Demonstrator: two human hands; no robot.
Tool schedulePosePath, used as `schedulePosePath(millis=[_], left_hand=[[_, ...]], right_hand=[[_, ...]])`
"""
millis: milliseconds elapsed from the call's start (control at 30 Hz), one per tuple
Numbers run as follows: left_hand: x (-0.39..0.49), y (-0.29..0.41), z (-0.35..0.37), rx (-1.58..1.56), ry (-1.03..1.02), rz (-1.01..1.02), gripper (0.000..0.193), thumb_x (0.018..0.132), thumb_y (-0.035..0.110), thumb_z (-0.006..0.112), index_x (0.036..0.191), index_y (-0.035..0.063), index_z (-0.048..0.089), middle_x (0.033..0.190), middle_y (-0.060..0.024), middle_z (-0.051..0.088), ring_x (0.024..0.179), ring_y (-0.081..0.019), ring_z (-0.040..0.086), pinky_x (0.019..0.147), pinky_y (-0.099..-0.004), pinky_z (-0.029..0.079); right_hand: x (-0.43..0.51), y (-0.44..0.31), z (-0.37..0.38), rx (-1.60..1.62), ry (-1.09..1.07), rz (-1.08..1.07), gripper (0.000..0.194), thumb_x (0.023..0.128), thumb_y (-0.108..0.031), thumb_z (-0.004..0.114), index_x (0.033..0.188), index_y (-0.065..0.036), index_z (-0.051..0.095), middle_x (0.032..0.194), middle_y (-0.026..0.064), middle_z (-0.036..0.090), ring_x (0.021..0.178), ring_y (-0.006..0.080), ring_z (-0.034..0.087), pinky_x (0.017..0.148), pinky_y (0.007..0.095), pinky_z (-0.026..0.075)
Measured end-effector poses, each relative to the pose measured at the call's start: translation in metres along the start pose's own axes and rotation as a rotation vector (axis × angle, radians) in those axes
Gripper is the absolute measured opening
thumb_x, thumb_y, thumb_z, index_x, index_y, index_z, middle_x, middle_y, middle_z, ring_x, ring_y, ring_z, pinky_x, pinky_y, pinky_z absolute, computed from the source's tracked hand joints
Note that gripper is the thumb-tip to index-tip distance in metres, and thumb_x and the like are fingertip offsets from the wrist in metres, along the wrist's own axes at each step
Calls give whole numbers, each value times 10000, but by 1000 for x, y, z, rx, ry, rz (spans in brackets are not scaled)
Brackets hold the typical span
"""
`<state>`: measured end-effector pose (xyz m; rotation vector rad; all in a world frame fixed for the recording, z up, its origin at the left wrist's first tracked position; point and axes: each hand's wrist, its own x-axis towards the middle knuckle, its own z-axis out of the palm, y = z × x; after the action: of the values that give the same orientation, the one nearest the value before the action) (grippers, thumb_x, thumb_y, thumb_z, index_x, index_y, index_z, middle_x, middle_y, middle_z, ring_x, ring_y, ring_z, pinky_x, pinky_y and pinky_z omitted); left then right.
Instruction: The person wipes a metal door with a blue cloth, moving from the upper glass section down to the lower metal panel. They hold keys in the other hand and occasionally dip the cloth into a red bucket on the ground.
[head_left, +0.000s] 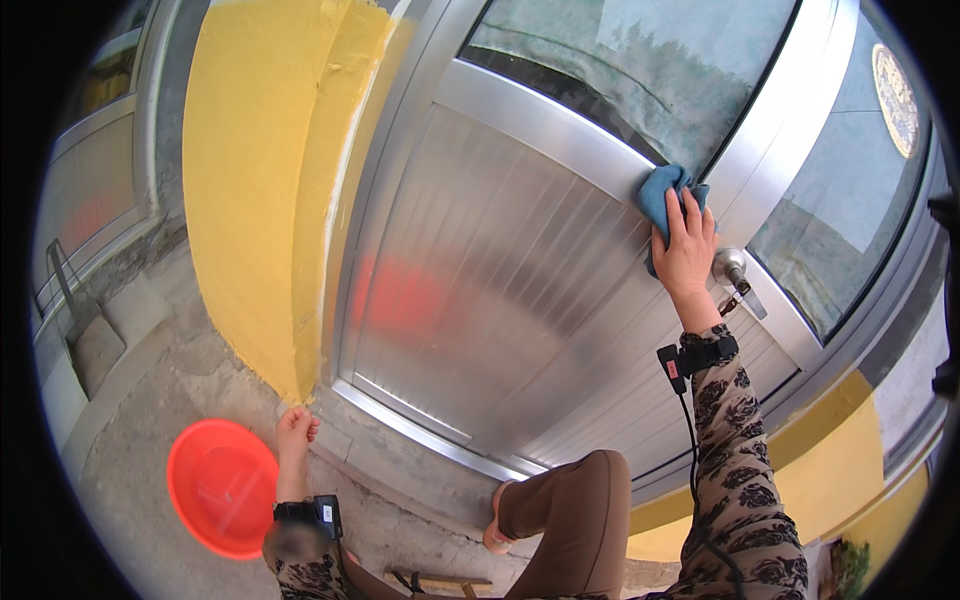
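My right hand presses a folded blue cloth against the metal door. The cloth sits where the door's horizontal rail meets the upright beside the glass. Just right of my wrist is the round door knob, with a key and a small strap hanging from it. Low on the left, my left hand is loosely curled, with nothing visible in it. It hangs above and right of a red plastic basin on the ground, near the foot of a yellow wall.
The yellow wall borders the door on the left. A long-handled dustpan stands at far left by another door. Glass panes fill the door's upper part. A concrete step runs below, near my bent knee. A wooden piece lies at the bottom.
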<state>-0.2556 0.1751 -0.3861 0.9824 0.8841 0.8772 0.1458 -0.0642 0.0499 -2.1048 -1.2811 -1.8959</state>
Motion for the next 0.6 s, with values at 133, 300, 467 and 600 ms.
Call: schedulePosePath(millis=[133,300,467,600], left_hand=[[2,-5,-3,57,-22,15,117,879,221,545,816,124,562,685,1,607,543,-55,500,500,-191,406],[2,-4,-1,89,7,-23,109,876,216,550,829,119,568,696,-11,617,543,-63,514,495,-194,417],[-1,1,3,76,2,-37,87,865,174,559,827,97,567,692,-11,611,553,-61,508,508,-191,400],[-2,2,5,42,-5,-27,77,862,158,561,822,92,567,687,-11,609,550,-60,504,507,-188,391]], right_hand=[[-44,-15,10,45,-92,-63,676,597,-129,695,1241,-196,504,1260,27,474,1113,288,432,811,419,356],[-100,-49,20,114,-251,-228,603,613,-144,676,1197,-198,536,1215,14,497,1050,253,460,750,390,349],[-138,-72,23,217,-400,-500,451,717,-125,586,1167,-147,560,1172,33,501,1039,242,453,761,371,358],[-122,-73,18,197,-418,-506,431,724,-117,573,1154,-147,567,1148,31,504,1020,234,455,761,359,360]])
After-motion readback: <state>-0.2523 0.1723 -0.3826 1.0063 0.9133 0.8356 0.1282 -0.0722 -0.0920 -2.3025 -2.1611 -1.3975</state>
